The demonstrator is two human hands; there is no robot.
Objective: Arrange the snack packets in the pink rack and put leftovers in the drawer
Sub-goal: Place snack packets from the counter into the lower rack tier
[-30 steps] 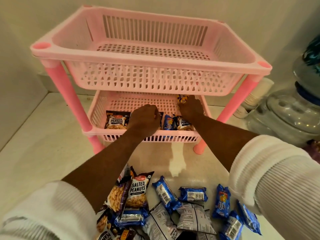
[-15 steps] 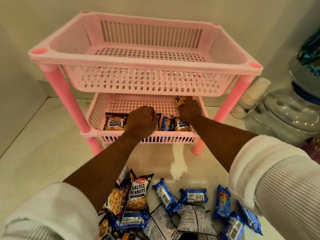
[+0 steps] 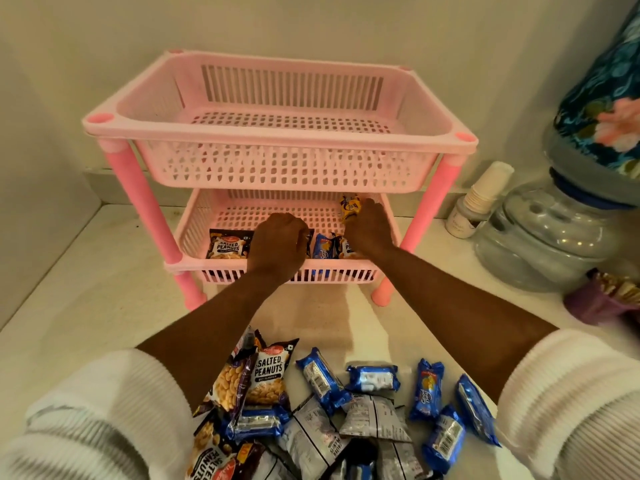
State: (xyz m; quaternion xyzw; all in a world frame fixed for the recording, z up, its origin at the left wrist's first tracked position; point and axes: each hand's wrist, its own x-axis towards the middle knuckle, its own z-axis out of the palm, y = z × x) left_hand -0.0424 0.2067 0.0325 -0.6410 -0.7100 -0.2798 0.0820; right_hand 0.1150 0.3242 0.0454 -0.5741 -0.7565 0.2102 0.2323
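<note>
Yellow packet in right hand grip, pink rack lower tier

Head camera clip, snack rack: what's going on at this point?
A person in white ribbed sleeves is stocking the two-tier pink plastic rack. Both hands are in the lower basket: the left hand curls over packets in the front row, beside a black salted peanuts packet, and the right hand holds a small yellow packet near the back. The top basket has no packets in it. A loose pile of peanut and blue biscuit packets waits on the white counter in front.
</note>
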